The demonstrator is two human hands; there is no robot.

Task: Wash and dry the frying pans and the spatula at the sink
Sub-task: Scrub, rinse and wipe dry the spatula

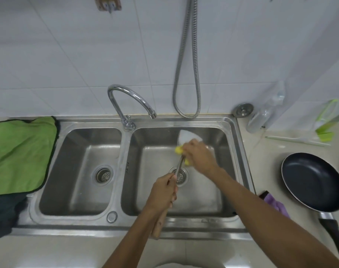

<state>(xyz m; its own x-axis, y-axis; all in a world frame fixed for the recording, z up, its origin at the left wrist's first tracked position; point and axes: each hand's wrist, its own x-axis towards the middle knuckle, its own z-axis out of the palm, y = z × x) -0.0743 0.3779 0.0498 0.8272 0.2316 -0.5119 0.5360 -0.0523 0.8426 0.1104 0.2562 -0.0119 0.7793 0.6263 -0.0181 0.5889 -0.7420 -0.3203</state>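
Spatula (pixel 179 167) is mid-wash over the sink's (pixel 184 121) right basin. The left hand (pixel 163 192) grips its handle and the right hand (pixel 198 153) clutches a yellow sponge (pixel 178 150) against the blade. One frying pan (pixel 311 182) waits near the worktop's (pixel 265 161) right edge, seemingly unwashed. Drying looks not yet begun.

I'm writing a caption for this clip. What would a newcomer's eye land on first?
Over the right basin of the sink, the left hand grips the spatula handle and the right hand presses a yellow sponge to its blade. A dark frying pan sits on the counter at right, a green cloth at left.
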